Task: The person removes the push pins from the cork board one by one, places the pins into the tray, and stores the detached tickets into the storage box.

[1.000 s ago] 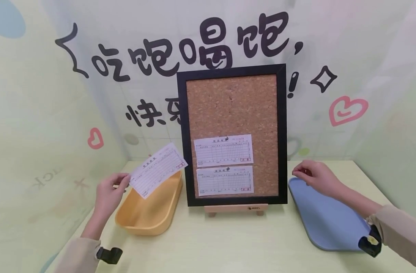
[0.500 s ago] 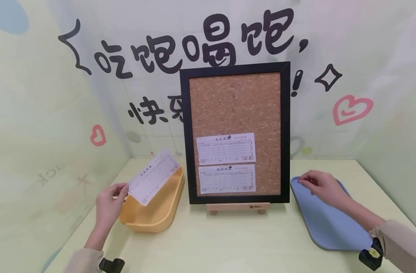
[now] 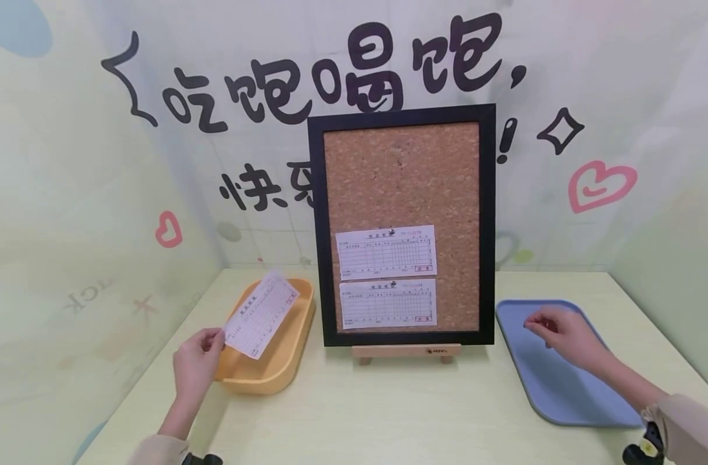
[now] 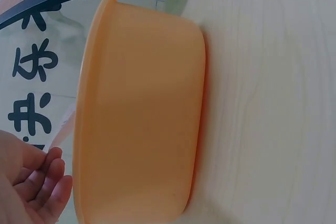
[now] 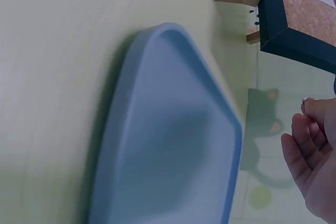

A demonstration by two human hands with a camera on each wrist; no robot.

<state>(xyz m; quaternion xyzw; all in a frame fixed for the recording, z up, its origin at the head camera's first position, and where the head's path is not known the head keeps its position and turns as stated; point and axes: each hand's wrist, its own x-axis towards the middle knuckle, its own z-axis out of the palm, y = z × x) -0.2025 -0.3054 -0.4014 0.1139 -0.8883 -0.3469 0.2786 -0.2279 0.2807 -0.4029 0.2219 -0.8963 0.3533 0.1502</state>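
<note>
In the head view my left hand (image 3: 197, 363) pinches a white printed receipt slip (image 3: 262, 315) by its lower left edge. The slip tilts in the air above a yellow-orange bin (image 3: 281, 373). That bin's outer wall (image 4: 142, 114) hides most of the slip in the left wrist view. On the right, my right hand (image 3: 568, 337) is over a blue tray (image 3: 569, 394), thumb and fingertip pinched together. A tiny silvery tip, like a pushpin (image 5: 303, 102), shows between them in the right wrist view. Two similar slips, an upper slip (image 3: 385, 253) and a lower slip (image 3: 389, 303), are pinned to a corkboard (image 3: 403, 174).
The black-framed corkboard stands upright on a small wooden easel (image 3: 406, 351) between bin and tray. Behind it hangs a printed backdrop (image 3: 261, 32) with large black characters. A pale table (image 3: 365, 420) lies under everything.
My left hand has lowered the slip toward the bin, and the slip now tilts more steeply. My right hand has shifted right and down over the blue tray. The head view has moved slightly.
</note>
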